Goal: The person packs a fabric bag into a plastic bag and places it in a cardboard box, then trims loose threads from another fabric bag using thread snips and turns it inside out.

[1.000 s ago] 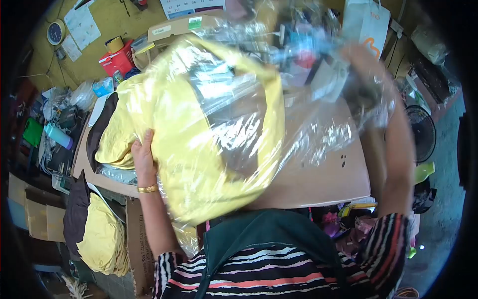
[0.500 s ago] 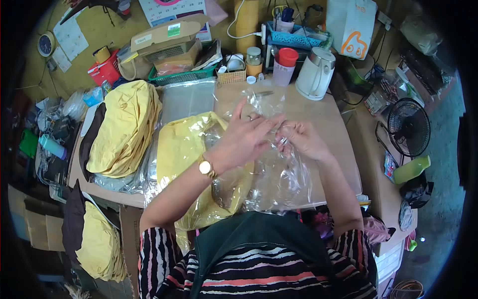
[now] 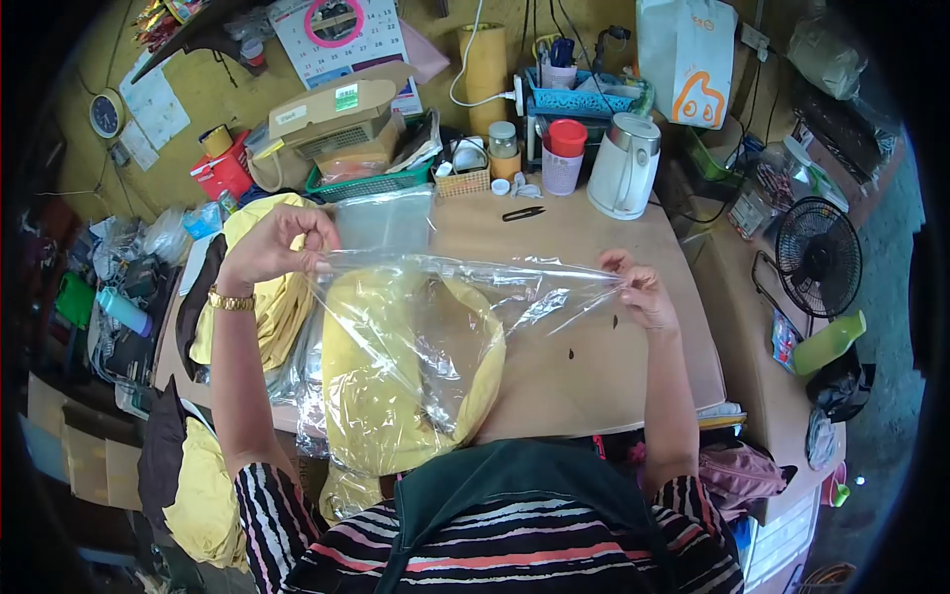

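A clear plastic bag [image 3: 534, 287] is stretched sideways between my two hands above the table. My left hand [image 3: 282, 243], a gold watch at its wrist, pinches the bag's left end. At the right end, my right hand [image 3: 638, 289] pinches the other corner between thumb and fingers. Inside the plastic lies a folded yellow cloth item [image 3: 371, 396] with a curved loop on its right side. Behind my left forearm is a stack of yellow cloth items [image 3: 282, 317]. Flat clear plastic bags [image 3: 386, 220] lie beyond my left hand.
Small black snips [image 3: 523, 213] lie on the brown tabletop [image 3: 594, 386]. Along the back stand a white kettle [image 3: 623, 168], a red-lidded cup [image 3: 564, 158], jars and a green basket [image 3: 376, 181]. A black fan [image 3: 817, 255] stands at the right.
My hands, together at the bag half a second ago, have moved apart to left and right, pulling the bag's edge taut. The snips now show uncovered on the table.
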Demonstrator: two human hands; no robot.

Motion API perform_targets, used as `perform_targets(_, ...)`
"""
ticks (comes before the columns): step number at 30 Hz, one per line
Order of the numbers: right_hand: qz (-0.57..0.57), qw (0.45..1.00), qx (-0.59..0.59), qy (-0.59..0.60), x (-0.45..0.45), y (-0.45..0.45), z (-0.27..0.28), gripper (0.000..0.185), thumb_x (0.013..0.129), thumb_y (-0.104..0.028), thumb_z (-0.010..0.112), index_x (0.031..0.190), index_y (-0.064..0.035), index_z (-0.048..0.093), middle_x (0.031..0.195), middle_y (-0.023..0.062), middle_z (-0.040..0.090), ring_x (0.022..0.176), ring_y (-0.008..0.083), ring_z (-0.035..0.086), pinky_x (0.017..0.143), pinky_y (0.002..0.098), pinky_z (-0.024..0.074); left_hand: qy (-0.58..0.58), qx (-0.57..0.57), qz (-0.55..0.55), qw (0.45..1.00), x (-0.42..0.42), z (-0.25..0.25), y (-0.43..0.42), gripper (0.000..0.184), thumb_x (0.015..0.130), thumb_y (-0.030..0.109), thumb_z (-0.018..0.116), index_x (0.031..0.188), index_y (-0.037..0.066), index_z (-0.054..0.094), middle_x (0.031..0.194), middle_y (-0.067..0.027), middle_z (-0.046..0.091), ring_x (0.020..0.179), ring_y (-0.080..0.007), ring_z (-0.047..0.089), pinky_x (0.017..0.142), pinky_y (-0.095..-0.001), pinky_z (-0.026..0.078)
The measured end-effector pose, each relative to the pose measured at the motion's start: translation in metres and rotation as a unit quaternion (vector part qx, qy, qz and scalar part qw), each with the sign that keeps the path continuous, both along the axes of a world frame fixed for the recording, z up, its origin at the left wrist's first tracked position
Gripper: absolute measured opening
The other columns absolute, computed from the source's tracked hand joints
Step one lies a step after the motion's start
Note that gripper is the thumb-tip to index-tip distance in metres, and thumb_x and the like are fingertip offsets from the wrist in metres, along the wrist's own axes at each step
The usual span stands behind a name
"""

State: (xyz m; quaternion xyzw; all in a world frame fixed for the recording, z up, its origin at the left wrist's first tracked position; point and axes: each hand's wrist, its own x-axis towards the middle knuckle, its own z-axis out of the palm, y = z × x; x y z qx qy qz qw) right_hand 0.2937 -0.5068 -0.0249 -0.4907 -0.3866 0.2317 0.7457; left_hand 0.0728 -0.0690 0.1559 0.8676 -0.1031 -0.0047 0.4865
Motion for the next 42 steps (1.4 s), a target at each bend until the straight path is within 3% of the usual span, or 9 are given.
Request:
perform_targets(5, 0.086, 0.974, 0.207, 0.010, 0.009, 0.019, 0.001, 0.016, 0.072, -0.012, 0.079, 0.075, -0.0078, 0.064, 0.073, 0.0016, 0.060, 0.079, 0.0124, 0.050, 0.073, 0.0270, 0.0403, -0.001, 0.174, 0.073, 0.982, -0.004, 0.011, 0.006, 0.023, 0.072, 0.020, 0.083, 0.079, 0.004, 0.068, 0.075, 0.0047, 0.061, 0.065, -0.0048, 0.049, 0.060, -0.0225, 0.040)
perform_targets(19, -0.075, 0.959, -0.148, -0.229, 0.019, -0.003, 0.071, 0.021, 0.071, -0.011, 0.081, 0.074, -0.0040, 0.062, 0.083, 0.0009, 0.055, 0.077, 0.0103, 0.049, 0.068, 0.0241, 0.0397, -0.068, 0.389, 0.120, 0.911, -0.020, 0.043, -0.023, 0.035, 0.070, 0.025, 0.082, 0.076, 0.004, 0.054, 0.069, 0.0014, 0.046, 0.067, -0.0152, 0.047, 0.064, -0.0295, 0.037)
perform_targets(26, -0.125, 0.936, -0.125, -0.304, 0.014, -0.008, 0.057, 0.023, 0.073, -0.013, 0.077, 0.070, -0.0064, 0.055, 0.107, 0.0057, 0.054, 0.100, 0.0169, 0.048, 0.091, 0.0341, 0.0384, -0.251, 0.266, 0.129, 0.922, -0.030, 0.029, -0.004, 0.025, 0.082, 0.028, 0.073, 0.084, 0.007, 0.058, 0.121, -0.0088, 0.050, 0.117, -0.0238, 0.045, 0.103, -0.0384, 0.033)
perform_targets(30, -0.094, 0.981, 0.172, 0.005, -0.016, 0.035, 0.051, 0.013, 0.088, -0.019, 0.064, 0.084, -0.0100, 0.056, 0.096, 0.0075, 0.057, 0.098, 0.0171, 0.051, 0.090, 0.0323, 0.0402, -0.291, -0.251, 0.008, 0.923, -0.008, -0.006, -0.037, 0.012, 0.092, 0.022, 0.055, 0.095, 0.011, 0.050, 0.114, -0.0081, 0.052, 0.111, -0.0219, 0.047, 0.109, -0.0432, 0.028)
perform_targets(32, -0.105, 0.949, 0.276, 0.115, -0.022, 0.049, 0.055, 0.010, 0.093, -0.020, 0.059, 0.089, -0.0112, 0.056, 0.089, 0.0061, 0.058, 0.091, 0.0140, 0.054, 0.086, 0.0298, 0.0421, -0.269, -0.503, -0.209, 0.794, 0.003, -0.020, -0.052, 0.015, 0.093, 0.021, 0.053, 0.101, 0.011, 0.046, 0.094, -0.0023, 0.052, 0.085, -0.0158, 0.053, 0.094, -0.0382, 0.042)
perform_targets(34, 0.112, 0.927, 0.341, 0.107, -0.015, 0.062, 0.056, 0.010, 0.096, -0.021, 0.056, 0.092, -0.0112, 0.055, 0.071, 0.0006, 0.053, 0.068, 0.0058, 0.050, 0.067, 0.0234, 0.0420, -0.210, -0.349, 0.045, 0.912, -0.001, -0.027, -0.086, 0.021, 0.091, 0.009, 0.053, 0.109, 0.011, 0.043, 0.079, 0.0022, 0.046, 0.064, -0.0099, 0.046, 0.070, -0.0294, 0.045)
perform_targets(36, -0.181, 0.975, 0.122, -0.028, -0.064, 0.092, 0.081, 0.004, 0.093, -0.013, 0.059, 0.095, -0.0098, 0.056, 0.064, -0.0047, 0.047, 0.054, 0.0011, 0.040, 0.052, 0.0214, 0.0337, -0.192, -0.156, 0.055, 0.967, 0.017, -0.046, -0.126, 0.045, 0.088, 0.000, 0.057, 0.126, 0.009, 0.036, 0.066, 0.0042, 0.042, 0.059, -0.0045, 0.040, 0.051, -0.0212, 0.031)
perform_targets(40, -0.177, 0.949, -0.081, -0.247, -0.119, 0.122, 0.095, 0.004, 0.088, -0.001, 0.061, 0.091, -0.0032, 0.060, 0.073, -0.0043, 0.054, 0.059, -0.0001, 0.036, 0.055, 0.0172, 0.0349, -0.149, -0.164, 0.077, 0.972, 0.039, -0.071, -0.185, 0.057, 0.085, -0.003, 0.057, 0.133, 0.007, 0.030, 0.068, 0.0023, 0.045, 0.061, -0.0055, 0.044, 0.051, -0.0240, 0.032)
perform_targets(42, -0.169, 0.974, -0.043, -0.147, -0.120, 0.127, 0.090, 0.004, 0.087, 0.001, 0.062, 0.088, -0.0021, 0.059, 0.075, -0.0030, 0.056, 0.061, 0.0009, 0.039, 0.057, 0.0184, 0.0372, -0.198, -0.173, 0.085, 0.961, 0.036, -0.079, -0.189, 0.057, 0.084, -0.001, 0.058, 0.134, 0.007, 0.030, 0.067, 0.0007, 0.046, 0.060, -0.0083, 0.045, 0.050, -0.0266, 0.032)
